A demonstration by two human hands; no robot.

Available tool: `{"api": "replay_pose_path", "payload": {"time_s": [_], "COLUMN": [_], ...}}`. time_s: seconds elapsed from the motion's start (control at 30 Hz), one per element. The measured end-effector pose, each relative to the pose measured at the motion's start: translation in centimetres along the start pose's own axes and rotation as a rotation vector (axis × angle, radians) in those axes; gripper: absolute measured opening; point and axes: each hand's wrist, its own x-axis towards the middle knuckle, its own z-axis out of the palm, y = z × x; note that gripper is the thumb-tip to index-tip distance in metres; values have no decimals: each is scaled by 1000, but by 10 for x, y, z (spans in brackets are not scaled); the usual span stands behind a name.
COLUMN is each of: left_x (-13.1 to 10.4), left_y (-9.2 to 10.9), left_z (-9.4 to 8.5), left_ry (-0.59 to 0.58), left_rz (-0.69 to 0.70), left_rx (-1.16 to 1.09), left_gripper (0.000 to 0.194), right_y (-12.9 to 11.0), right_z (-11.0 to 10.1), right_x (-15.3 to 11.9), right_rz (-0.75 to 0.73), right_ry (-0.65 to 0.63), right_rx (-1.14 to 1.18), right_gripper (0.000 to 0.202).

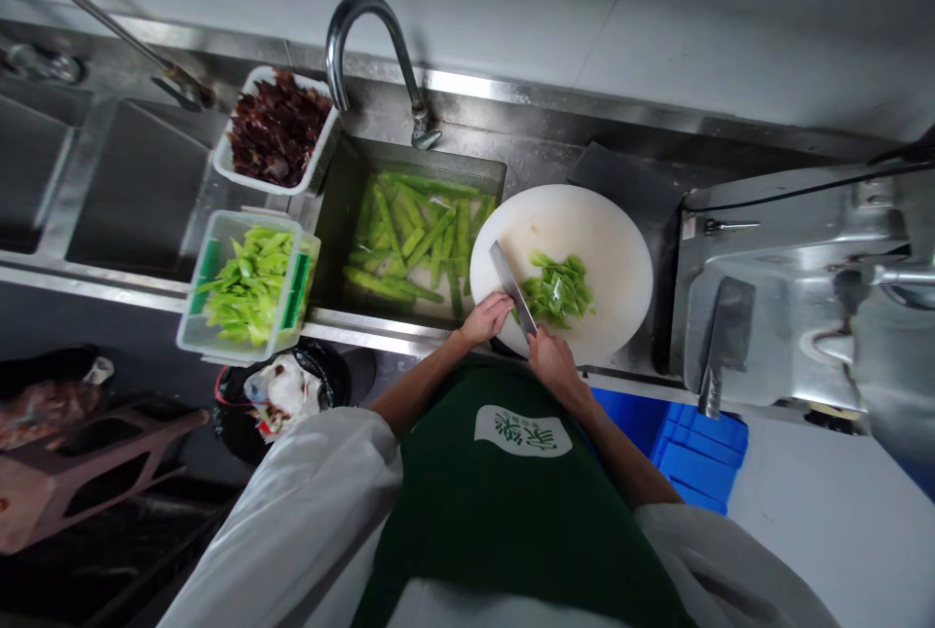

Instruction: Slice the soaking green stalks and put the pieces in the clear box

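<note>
- Slicing greens (566, 295) on board (614, 243): right hand (553, 362) grips knife (509, 279); left hand (486, 320) near blade, can't tell its grip.
- Better: curl left fingertips back, use even strokes.

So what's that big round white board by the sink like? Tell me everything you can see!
The big round white cutting board looks like smooth plastic, with a small brownish spot near the top. It lies flat on the silvery metal counter, its left side reaching over the water-filled sink. A little pile of thin, shiny green slices sits on it. The right hand holds a long-bladed metal knife over its left part, and the left hand is at its near-left edge.
</note>
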Motion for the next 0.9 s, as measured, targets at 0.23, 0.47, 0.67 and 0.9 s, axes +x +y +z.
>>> {"api": "replay_pose_path", "payload": {"time_s": [0.23, 0.47, 0.67, 0.9], "left_x": [0, -1, -2, -2], "left_y": [-1, -2, -1, -1], "left_z": [2, 4, 3, 4], "left_ry": [-21, 3, -12, 4], "left_rz": [-27, -16, -34, -25], "left_rx": [-10, -12, 6, 14], "left_gripper": [31, 30, 30, 30], "right_y": [4, 6, 5, 4], "right_z": [-6, -3, -3, -1], "right_x": [-14, -12, -12, -10], "right_rz": [-1, -16, -3, 15], "right_ry": [42, 38, 20, 16], "right_rx": [1, 10, -6, -12], "right_gripper": [36, 34, 33, 34]}}
